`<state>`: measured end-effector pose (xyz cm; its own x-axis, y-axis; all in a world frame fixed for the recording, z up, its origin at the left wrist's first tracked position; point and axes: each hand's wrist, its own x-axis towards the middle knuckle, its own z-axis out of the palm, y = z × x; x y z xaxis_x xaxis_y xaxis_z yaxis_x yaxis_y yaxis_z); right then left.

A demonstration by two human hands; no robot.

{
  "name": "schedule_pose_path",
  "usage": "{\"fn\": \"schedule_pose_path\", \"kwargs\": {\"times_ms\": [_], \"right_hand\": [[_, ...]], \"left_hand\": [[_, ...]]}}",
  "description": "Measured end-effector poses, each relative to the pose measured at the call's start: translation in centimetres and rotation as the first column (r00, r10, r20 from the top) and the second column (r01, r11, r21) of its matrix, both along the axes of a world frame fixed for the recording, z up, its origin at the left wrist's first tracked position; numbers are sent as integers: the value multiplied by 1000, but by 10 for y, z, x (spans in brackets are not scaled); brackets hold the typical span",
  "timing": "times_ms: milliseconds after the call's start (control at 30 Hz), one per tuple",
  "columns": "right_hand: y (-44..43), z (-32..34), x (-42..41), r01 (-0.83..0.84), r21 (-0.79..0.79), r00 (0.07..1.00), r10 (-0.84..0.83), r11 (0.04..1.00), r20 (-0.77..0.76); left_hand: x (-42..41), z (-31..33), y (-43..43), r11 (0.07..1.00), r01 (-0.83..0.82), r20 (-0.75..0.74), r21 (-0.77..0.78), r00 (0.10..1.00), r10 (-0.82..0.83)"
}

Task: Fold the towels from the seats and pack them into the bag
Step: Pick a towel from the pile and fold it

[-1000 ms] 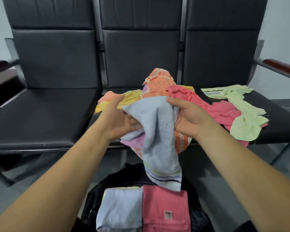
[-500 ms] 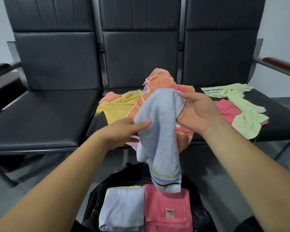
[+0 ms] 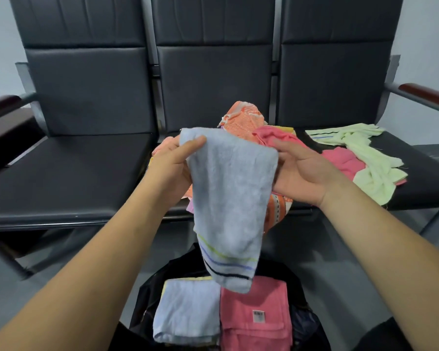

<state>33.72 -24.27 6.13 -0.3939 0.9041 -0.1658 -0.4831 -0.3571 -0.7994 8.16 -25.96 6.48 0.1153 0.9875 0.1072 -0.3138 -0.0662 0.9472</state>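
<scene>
So, one light blue towel (image 3: pixel 228 193) is being held up in front of the three-seat bench (image 3: pixel 86 219), right above the black bag (image 3: pixel 147 295) on the floor. Its top left corner is pinched by the left hand (image 3: pixel 173 165), thumb on the front, and its top right edge is gripped by the right hand (image 3: pixel 302 171), fingers tucked behind the cloth, so both grips are closed on the same towel. It hangs down loosely, with the striped hem dangling just over the bag's opening. Two folded towels are already packed side by side on top in there: a folded blue towel (image 3: pixel 188 310) on the left and a folded pink towel (image 3: pixel 254 317) with a small label on the right, touching each other. A yellow edge (image 3: pixel 188 278) can be seen peeking out under the blue one. The unfolded heap is left on the middle seat (image 3: pixel 213 84), behind the hands: one orange towel (image 3: pixel 241 117) on top and a pink towel (image 3: pixel 340 160) spilling towards the right seat (image 3: pixel 421 173). Whether that pink is one towel or two can't be told. One pale green towel (image 3: pixel 365 158) is sprawled on the right seat, partly lying over the pink.
</scene>
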Motion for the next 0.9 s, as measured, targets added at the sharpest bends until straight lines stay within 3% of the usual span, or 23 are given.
{"fn": "schedule_pose_path", "kwargs": {"times_ms": [100, 167, 233, 367, 500, 600, 667, 767, 900], "right_hand": [[-3, -1, -8, 60, 66, 968, -74, 996, 241], [-1, 4, -8, 172, 149, 939, -208, 974, 273], [2, 7, -5, 224, 223, 911, -285, 949, 299], [-1, 9, -1, 164, 303, 896, -270, 939, 353], [2, 7, 2, 144, 232, 958, -194, 962, 209], [3, 6, 5, 132, 260, 960, -189, 957, 207], [1, 7, 7, 174, 334, 916, -276, 926, 289], [0, 6, 7, 258, 450, 778, -460, 855, 428], [1, 4, 6, 331, 464, 726, -536, 822, 431]], "left_hand": [[-5, 1, -1, 997, -69, -164, 33, 984, 73], [-8, 1, -3, 988, -92, -375, 121, 918, 131], [-11, 1, -5, 979, -101, -459, 177, 872, 173], [-10, 3, -9, 970, -140, -394, 200, 895, 210], [-4, 4, -14, 960, -171, -365, 223, 898, 245], [-3, 3, -14, 959, -182, -344, 218, 905, 251], [-3, 4, -14, 951, -196, -347, 237, 898, 271], [-4, 3, -12, 935, -238, -376, 263, 867, 326], [0, -1, -9, 891, -347, -370, 292, 818, 440]]}}
